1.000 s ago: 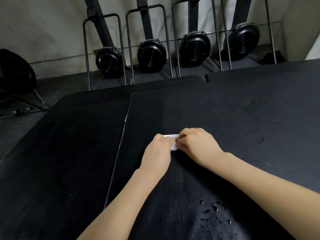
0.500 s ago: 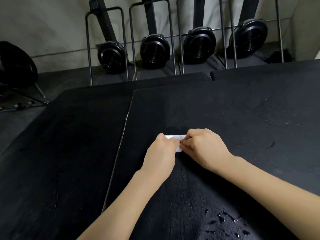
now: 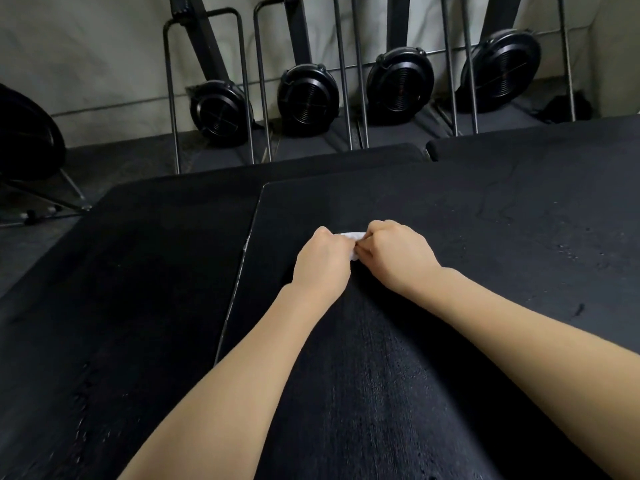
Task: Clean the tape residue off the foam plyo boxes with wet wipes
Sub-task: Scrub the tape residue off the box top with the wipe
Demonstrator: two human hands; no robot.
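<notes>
The small white wet wipe sits bunched between the two hands, on top of the large black foam plyo box near its left edge, and only a little strip of it shows. The left hand has its fingers curled over the left end of the wipe, and the right hand is closed like a fist on the right end, so both hands hold it and press it down on the foam. I judge that the step in hand is to gather or fold the wipe into a firm pad on the spot, or to scrub one stubborn spot with it; which of the two I cannot tell. The box top toward the viewer looks streaked and shiny, probably wet. A pale line runs along the left edge of the box, possibly tape residue. The next move calls for firm rubbing along that edge, with a clean face of the wipe turned down. A second black foam box lies just beside on the left, and black round fan machines stand by the pale wall behind.
</notes>
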